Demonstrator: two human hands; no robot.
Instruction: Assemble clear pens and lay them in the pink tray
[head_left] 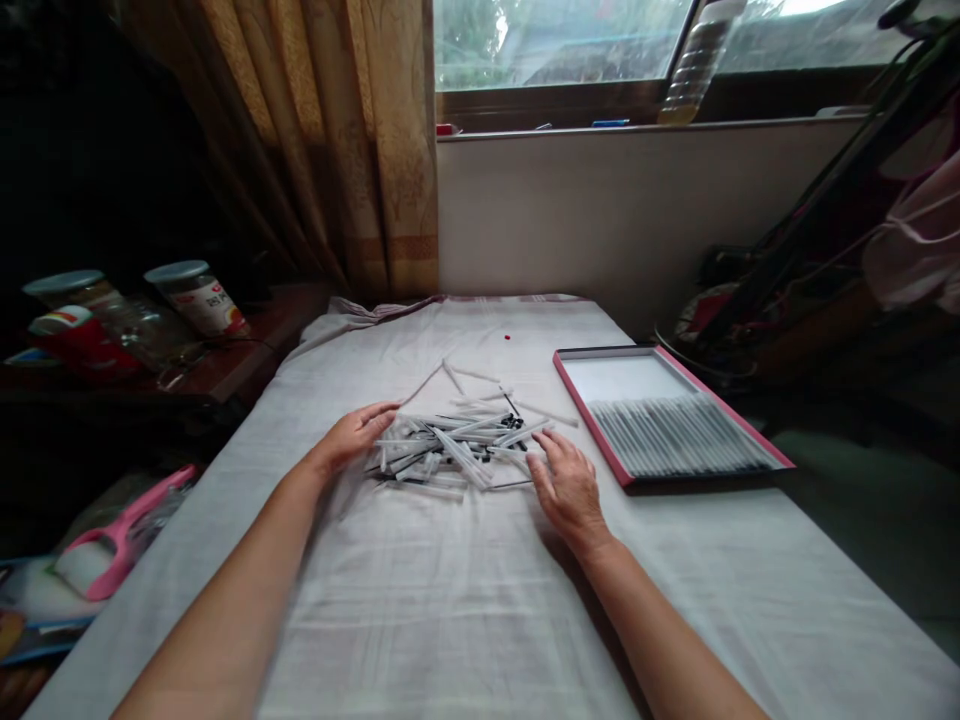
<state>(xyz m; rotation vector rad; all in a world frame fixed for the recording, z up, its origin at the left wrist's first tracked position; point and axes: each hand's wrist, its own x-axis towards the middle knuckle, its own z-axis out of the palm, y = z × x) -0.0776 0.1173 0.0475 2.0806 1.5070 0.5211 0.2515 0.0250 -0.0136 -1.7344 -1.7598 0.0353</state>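
Observation:
A loose heap of slim clear-white plastic tubes [465,455], mixed with thin dark sticks [412,460], lies on the cloth-covered table. My left hand [360,432] is at the heap's left edge, fingers stretched out, with nothing visibly gripped. On the opposite side, my right hand [566,480] is open, its fingertips close to the tube ends. Whether either hand touches the pieces cannot be made out exactly. To the right lies a shallow box [600,430] with a pink rim. A neat row of similar slim tubes [682,438] fills its nearer part; its white bottom shows behind them.
A small red piece [508,337] lies farther back on the white tablecloth [390,620]. Jars [199,300] and a red container [86,340] stand on a side table at left. Pink-handled scissors [120,540] are lower left. A bottle [697,65] leans on the windowsill.

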